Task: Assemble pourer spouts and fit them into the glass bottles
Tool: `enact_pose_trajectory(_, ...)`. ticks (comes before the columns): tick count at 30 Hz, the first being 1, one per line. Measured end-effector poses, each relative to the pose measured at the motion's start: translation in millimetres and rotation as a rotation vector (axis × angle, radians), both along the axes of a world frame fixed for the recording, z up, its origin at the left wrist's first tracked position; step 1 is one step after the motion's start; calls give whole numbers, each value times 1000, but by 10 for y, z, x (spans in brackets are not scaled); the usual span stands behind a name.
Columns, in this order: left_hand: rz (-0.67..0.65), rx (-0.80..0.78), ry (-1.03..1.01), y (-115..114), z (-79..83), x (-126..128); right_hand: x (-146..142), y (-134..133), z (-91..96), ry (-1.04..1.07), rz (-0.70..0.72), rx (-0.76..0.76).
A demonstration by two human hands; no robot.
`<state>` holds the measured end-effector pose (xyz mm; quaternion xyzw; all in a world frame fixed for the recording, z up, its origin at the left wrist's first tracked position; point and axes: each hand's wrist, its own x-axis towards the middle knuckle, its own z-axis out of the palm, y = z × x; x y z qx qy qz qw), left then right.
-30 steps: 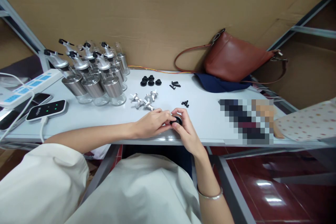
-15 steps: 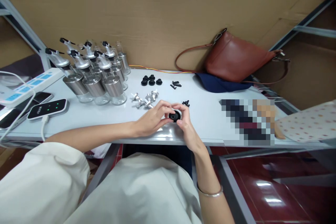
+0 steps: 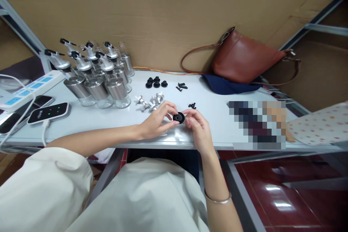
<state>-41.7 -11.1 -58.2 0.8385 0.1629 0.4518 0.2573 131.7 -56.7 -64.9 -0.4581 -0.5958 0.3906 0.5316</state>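
My left hand [image 3: 156,121] pinches a round black cap-like part [image 3: 178,117] between thumb and fingers, with its hollow side towards me. A small hole shows in its centre. Close by the part's right rim, the thumb and fingers of my right hand [image 3: 201,132] are curled together; whether they touch it or hold anything small is hidden. Beyond my left hand lie several silver pourer pieces [image 3: 153,100]. Several black stoppers [image 3: 157,84] stand farther back, with thin black strips [image 3: 182,86] to their right. Tiny black pieces [image 3: 192,106] lie past my right hand.
Several glass bottles with steel sleeves [image 3: 94,87] stand at the left, many topped with pourers. A power strip [image 3: 35,85] and a white device [image 3: 49,112] lie farther left. At the back right, a brown bag [image 3: 244,58] rests on dark blue cloth [image 3: 225,86].
My right hand has drawn off to the right and its fingers have curled. The round black part stays in my left hand, shifted slightly left.
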Motion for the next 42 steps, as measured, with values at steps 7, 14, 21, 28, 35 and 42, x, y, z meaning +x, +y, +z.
enact_pose_trajectory(7,-77,-12,44,0,12,-19,-45,-39,85,148,206,-136)
enact_pose_trajectory(14,-79,-190,48,0,27,-15,-54,-35,81,130,186,-106)
enact_pose_trajectory(21,-283,-455,64,-6,33,-12,-48,-33,57,112,179,-72)
enact_pose_trajectory(28,-302,-609,114,9,66,-19,-20,-45,0,18,186,-68)
enact_pose_trajectory(35,-226,-699,185,9,87,-38,-27,-66,45,-37,173,-128)
enact_pose_trajectory(42,-195,-693,197,1,97,-20,-44,-72,51,36,189,-130)
